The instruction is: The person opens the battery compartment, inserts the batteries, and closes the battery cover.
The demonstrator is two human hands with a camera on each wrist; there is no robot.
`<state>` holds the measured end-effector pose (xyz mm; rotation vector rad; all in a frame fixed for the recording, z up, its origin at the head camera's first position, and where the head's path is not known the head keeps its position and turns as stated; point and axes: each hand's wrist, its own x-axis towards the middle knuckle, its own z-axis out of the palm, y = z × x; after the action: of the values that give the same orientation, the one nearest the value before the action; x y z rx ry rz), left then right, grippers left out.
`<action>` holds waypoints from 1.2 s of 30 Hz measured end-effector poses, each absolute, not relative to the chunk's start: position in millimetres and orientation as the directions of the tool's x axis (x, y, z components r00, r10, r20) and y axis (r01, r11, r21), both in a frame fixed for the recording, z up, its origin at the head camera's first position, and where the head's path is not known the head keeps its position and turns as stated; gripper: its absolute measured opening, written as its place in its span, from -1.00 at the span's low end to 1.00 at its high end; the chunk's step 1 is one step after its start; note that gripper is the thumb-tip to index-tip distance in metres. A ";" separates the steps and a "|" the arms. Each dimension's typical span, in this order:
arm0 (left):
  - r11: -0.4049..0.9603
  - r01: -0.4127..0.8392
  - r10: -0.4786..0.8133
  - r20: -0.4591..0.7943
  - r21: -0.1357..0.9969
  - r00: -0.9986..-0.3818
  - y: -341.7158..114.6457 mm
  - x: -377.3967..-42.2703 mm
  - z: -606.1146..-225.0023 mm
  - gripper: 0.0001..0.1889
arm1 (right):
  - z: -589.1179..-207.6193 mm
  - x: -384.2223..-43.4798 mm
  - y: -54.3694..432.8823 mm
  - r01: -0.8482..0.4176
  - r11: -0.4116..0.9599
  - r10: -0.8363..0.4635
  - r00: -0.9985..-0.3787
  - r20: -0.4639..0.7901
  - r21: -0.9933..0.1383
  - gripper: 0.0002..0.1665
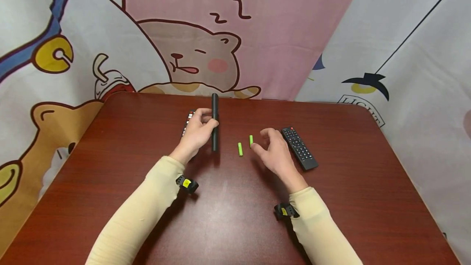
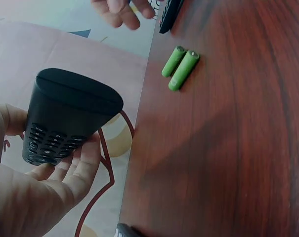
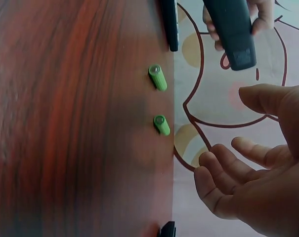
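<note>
My left hand [image 1: 197,132] grips a black remote control [image 1: 215,140] on its edge above the table, thumb on one side and fingers on the other. In the left wrist view the buttons of this remote control [image 2: 72,116] face down toward the fingers. My right hand [image 1: 276,153] hovers over the table, holding nothing, its fingers spread and loosely bent. Just left of it lie two green batteries, the nearer battery [image 1: 240,149] and the farther battery [image 1: 251,140]. They lie apart on the wood, between the two hands.
A second black remote control [image 1: 299,149] lies buttons up, right of my right hand. Another remote control [image 1: 187,122] lies partly hidden behind my left hand. The reddish-brown table [image 1: 228,216] ends at a printed cloth [image 1: 276,32] behind it.
</note>
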<state>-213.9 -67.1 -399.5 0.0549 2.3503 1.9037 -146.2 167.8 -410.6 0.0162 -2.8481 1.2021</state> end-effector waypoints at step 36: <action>-0.175 -0.102 0.171 -0.072 0.979 -0.983 -22.4 -195.5 -401.5 -0.58 | -425.9 -142.6 126.3 0.111 0.165 -0.237 -0.960 -0.149 -0.980 -0.63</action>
<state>-195.5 -22.4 -401.5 0.0811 1.8920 2.2790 -142.6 126.3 -425.9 0.1444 -2.5867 2.2210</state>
